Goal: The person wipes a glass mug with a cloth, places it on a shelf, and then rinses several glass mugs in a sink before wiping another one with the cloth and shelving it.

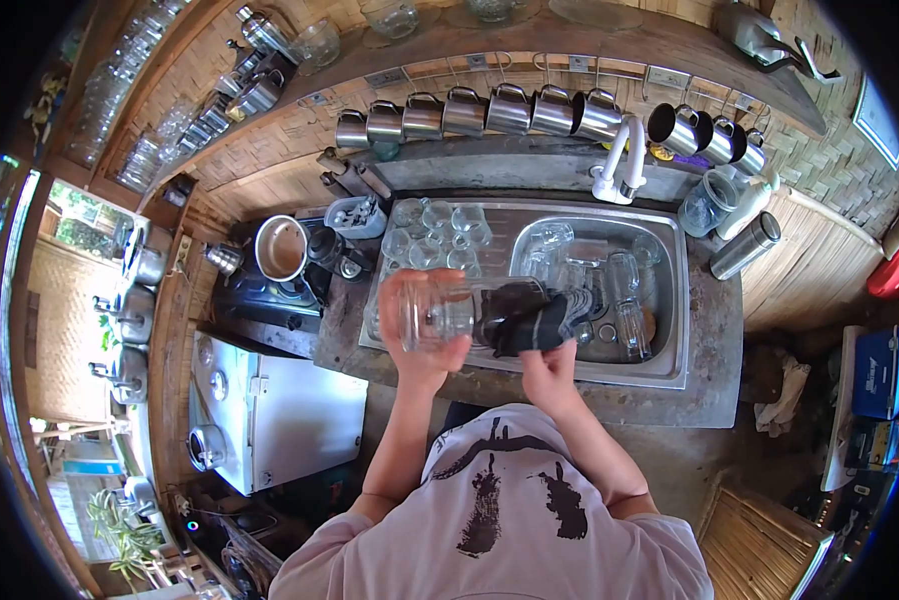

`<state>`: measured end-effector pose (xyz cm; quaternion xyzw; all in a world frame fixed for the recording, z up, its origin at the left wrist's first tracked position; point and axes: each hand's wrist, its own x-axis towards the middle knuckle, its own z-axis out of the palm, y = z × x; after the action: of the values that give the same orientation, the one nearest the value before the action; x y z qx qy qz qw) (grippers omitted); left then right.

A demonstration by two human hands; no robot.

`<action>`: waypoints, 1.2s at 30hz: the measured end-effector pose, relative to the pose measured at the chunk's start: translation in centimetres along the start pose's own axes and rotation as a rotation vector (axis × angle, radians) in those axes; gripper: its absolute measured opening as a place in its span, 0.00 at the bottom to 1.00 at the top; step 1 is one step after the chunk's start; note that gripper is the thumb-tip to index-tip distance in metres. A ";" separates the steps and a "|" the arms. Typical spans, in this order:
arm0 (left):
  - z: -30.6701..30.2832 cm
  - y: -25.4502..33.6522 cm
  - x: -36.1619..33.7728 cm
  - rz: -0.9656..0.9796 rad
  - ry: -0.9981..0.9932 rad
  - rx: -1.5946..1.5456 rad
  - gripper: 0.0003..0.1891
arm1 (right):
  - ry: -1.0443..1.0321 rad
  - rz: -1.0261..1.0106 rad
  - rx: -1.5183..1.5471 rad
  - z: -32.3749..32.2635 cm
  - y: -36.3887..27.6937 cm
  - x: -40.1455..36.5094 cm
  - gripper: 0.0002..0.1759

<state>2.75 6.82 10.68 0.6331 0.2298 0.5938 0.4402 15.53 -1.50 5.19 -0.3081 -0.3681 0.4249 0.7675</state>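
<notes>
Clear glass (441, 318) sideways in the left hand (393, 325)

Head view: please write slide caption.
Left hand holds clear glass container; right hand holds black striped cloth against it at grey metal sink.

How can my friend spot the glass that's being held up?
Find the metal sink by the white tap. Near its front edge, the left hand holds the glass sideways, dark cloth at one end. Unlike the glasses on the drainboard, it's held in the air.
</notes>
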 end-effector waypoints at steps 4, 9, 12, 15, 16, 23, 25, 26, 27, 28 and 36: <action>-1.4 0.6 1.3 0.312 -0.236 0.319 0.41 | 0.159 0.391 0.378 0.1 -1.4 1.2 0.10; -0.5 0.6 0.4 0.253 -0.132 0.261 0.42 | 0.093 0.369 0.277 -0.9 -1.0 0.8 0.10; 0.8 0.7 -0.5 0.008 0.052 -0.019 0.43 | 0.111 0.073 -0.162 0.0 -1.2 0.1 0.10; 1.3 1.0 -0.2 -0.069 0.106 -0.104 0.44 | -0.067 -0.289 -0.450 0.5 -2.2 0.4 0.13; 1.3 1.4 -0.2 -0.148 0.130 -0.145 0.44 | -0.104 -0.339 -0.568 0.0 -1.4 -0.1 0.16; 0.9 0.6 -0.1 -0.133 0.049 -0.140 0.41 | 0.091 -0.123 -0.413 0.0 -0.3 -0.6 0.12; -0.4 0.7 0.5 0.017 -0.123 0.005 0.41 | 0.231 0.139 -0.294 0.1 -0.6 -0.3 0.11; -1.2 1.0 1.4 0.124 -0.237 0.108 0.41 | 0.223 0.371 0.173 -0.7 -0.8 0.1 0.11; -1.5 1.3 2.0 0.232 -0.348 0.211 0.41 | 0.227 0.432 0.250 -0.6 -1.2 0.6 0.10; -1.4 1.6 2.2 0.242 -0.376 0.261 0.41 | 0.228 0.493 0.327 -0.3 -2.0 1.1 0.10; -0.2 -0.2 0.4 -0.402 -0.167 0.022 0.47 | 0.312 0.109 -0.166 -0.5 -1.9 1.0 0.11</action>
<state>2.67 7.31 10.71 0.6264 0.3205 0.4371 0.5602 17.07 -1.58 6.73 -0.4522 -0.2612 0.3810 0.7630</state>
